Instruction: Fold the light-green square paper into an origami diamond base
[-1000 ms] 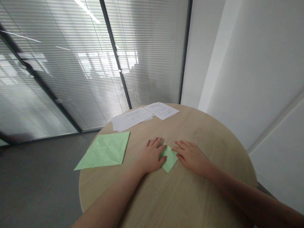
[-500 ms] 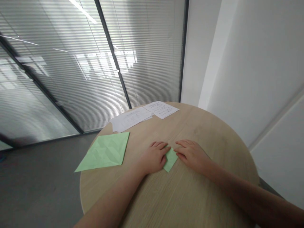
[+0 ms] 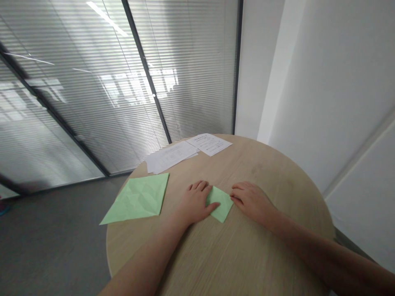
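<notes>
A small folded square of green paper point(image 3: 222, 201) lies on the round wooden table, turned so a corner points toward me. Flat over its left side rests my left hand point(image 3: 196, 201), the thumb spread across the paper and the other fingers reaching forward. At the paper's right corner, the thumb and fingertips of my right hand point(image 3: 250, 201) are pinched together on the edge. My left hand covers the paper's left corner.
A larger folded sheet of green paper point(image 3: 138, 196) lies at the table's left edge, one corner jutting past it. Printed white sheets point(image 3: 173, 155) sit at the back of the table point(image 3: 240, 255). Glass panels with blinds point(image 3: 197, 90) stand behind, and a white wall point(image 3: 339, 90) on the right.
My left hand has slid left and its thumb has spread, uncovering more of the small green paper. My right fingertips have closed at its right corner, and the paper has shifted slightly right.
</notes>
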`<control>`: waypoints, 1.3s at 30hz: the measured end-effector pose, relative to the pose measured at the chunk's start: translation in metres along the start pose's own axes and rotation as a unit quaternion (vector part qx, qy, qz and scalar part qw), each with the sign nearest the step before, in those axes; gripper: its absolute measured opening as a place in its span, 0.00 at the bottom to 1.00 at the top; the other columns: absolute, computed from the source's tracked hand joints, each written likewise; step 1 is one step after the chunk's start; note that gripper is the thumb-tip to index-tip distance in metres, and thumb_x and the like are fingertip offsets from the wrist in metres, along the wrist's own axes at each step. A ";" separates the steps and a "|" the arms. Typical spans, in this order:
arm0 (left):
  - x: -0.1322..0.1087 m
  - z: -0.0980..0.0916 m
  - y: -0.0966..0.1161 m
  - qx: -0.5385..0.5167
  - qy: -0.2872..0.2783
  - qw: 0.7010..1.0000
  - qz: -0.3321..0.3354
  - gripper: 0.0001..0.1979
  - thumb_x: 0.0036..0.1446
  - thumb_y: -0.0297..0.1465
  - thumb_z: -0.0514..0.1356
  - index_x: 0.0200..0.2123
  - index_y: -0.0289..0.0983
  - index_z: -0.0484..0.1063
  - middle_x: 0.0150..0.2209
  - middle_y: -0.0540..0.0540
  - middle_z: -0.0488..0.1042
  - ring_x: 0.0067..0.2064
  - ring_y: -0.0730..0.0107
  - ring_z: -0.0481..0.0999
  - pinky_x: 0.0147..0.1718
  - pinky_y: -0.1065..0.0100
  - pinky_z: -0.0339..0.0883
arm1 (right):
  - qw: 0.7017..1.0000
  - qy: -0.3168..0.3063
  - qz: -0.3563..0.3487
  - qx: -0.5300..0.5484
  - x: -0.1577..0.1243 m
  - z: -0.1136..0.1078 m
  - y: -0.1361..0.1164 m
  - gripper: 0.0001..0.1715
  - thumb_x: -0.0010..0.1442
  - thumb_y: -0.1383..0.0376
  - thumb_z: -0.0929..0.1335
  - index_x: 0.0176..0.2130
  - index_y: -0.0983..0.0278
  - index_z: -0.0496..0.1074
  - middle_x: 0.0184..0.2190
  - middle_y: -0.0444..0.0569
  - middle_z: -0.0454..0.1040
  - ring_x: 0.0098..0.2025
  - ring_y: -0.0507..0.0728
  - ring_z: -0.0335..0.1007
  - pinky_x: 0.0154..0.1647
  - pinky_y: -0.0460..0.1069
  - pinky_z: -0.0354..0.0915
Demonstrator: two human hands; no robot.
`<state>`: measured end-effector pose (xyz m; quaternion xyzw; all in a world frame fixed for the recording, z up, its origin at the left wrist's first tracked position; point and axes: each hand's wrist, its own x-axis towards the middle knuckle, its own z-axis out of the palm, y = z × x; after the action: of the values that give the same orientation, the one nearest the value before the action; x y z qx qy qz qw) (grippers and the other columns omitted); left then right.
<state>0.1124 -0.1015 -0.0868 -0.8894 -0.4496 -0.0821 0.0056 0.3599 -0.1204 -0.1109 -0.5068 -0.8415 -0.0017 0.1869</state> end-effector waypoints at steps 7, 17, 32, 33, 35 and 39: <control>-0.003 -0.003 0.005 -0.044 -0.019 0.999 0.015 0.36 0.63 0.41 0.59 0.70 0.35 0.57 0.71 0.36 0.59 0.71 0.50 0.58 0.69 0.49 0.53 | 0.999 -0.001 0.040 0.012 0.001 0.001 0.015 0.10 0.68 0.65 0.68 0.37 0.63 0.79 0.46 0.52 0.78 0.50 0.60 0.73 0.56 0.55 0.65; -0.007 -0.005 0.005 -0.120 -0.079 0.983 0.115 0.36 0.57 0.31 0.58 0.70 0.40 0.60 0.71 0.39 0.61 0.71 0.52 0.59 0.70 0.45 0.51 | 0.995 -0.006 -0.001 0.104 0.001 -0.006 0.016 0.13 0.69 0.65 0.65 0.40 0.62 0.80 0.44 0.52 0.79 0.49 0.58 0.73 0.56 0.53 0.66; -0.011 -0.012 0.007 -0.054 -0.050 0.993 -0.090 0.24 0.60 0.36 0.59 0.59 0.40 0.73 0.51 0.36 0.76 0.53 0.47 0.76 0.54 0.49 0.69 | 0.986 0.010 -0.026 0.165 0.001 0.013 0.014 0.19 0.61 0.70 0.64 0.46 0.57 0.80 0.48 0.53 0.79 0.53 0.62 0.73 0.58 0.56 0.66; -0.012 -0.011 0.006 -0.063 -0.047 0.992 -0.097 0.25 0.60 0.36 0.58 0.61 0.41 0.72 0.51 0.37 0.76 0.53 0.47 0.76 0.54 0.50 0.69 | 0.987 0.009 -0.027 0.161 0.001 0.015 0.014 0.19 0.62 0.70 0.64 0.47 0.57 0.80 0.48 0.52 0.79 0.53 0.62 0.73 0.58 0.57 0.66; -0.013 -0.009 0.003 -0.083 -0.042 0.991 -0.098 0.26 0.61 0.36 0.57 0.62 0.42 0.71 0.52 0.38 0.77 0.54 0.49 0.77 0.56 0.51 0.68 | 0.988 0.014 -0.022 0.149 0.002 0.020 0.015 0.18 0.65 0.67 0.63 0.46 0.56 0.80 0.48 0.52 0.79 0.53 0.62 0.74 0.57 0.57 0.67; -0.014 -0.010 -0.006 -0.116 -0.038 0.988 -0.090 0.24 0.60 0.38 0.57 0.59 0.41 0.75 0.51 0.41 0.80 0.53 0.51 0.78 0.56 0.54 0.68 | 0.993 0.034 -0.004 0.115 0.005 0.032 0.019 0.19 0.65 0.67 0.64 0.48 0.52 0.80 0.52 0.54 0.78 0.56 0.62 0.73 0.58 0.56 0.66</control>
<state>0.0984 -0.1099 -0.0796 -0.8426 -0.5148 -0.1006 -0.1222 0.3642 -0.1007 -0.1422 -0.4783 -0.8313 0.0771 0.2726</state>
